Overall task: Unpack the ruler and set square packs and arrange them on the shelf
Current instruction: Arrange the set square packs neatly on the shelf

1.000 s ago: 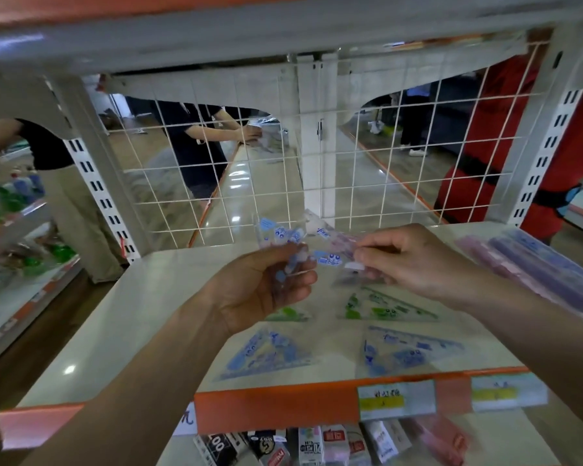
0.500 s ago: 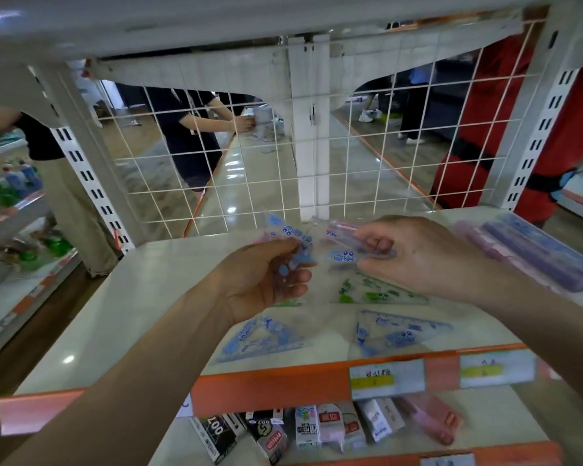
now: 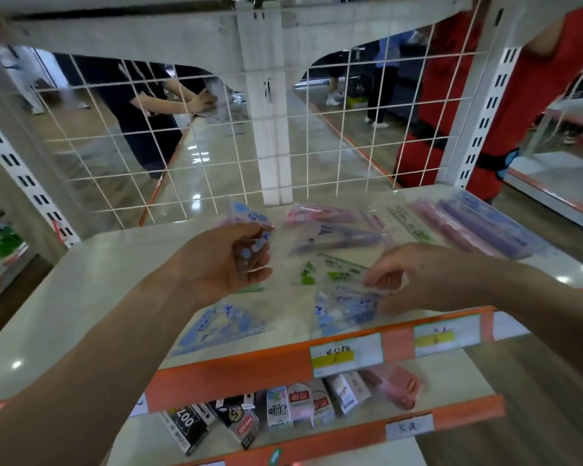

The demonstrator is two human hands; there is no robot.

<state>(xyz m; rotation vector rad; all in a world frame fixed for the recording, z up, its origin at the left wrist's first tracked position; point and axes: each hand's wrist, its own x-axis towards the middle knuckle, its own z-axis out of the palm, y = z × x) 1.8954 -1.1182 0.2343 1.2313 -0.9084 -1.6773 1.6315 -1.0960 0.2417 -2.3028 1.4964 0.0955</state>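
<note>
A: Any readable print?
B: "100" on a black box (image 3: 186, 423) (upside down).
A: Hands?
B: The left hand (image 3: 221, 265) grips a clear dotted pack (image 3: 249, 230) above the shelf (image 3: 98, 284); the right hand (image 3: 421, 280) pinches a glossy triangular pack (image 3: 342, 309) on it.

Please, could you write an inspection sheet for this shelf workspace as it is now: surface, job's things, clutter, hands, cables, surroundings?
Surface: white shelf with orange front edge carrying price labels.
Job's things: blue set square and green set square lie flat near the front; second blue set square at the right hand; ruler packs, pink and purple, along the right back.
Clutter: loose packs, pink and purple, overlapping mid-shelf.
Hands: left hand grips a clear pack with blue print; right hand pinches the second blue set square.
Cables: nothing seen.
Surroundings: wire grid behind, people beyond it; small boxes on the lower shelf.
</note>
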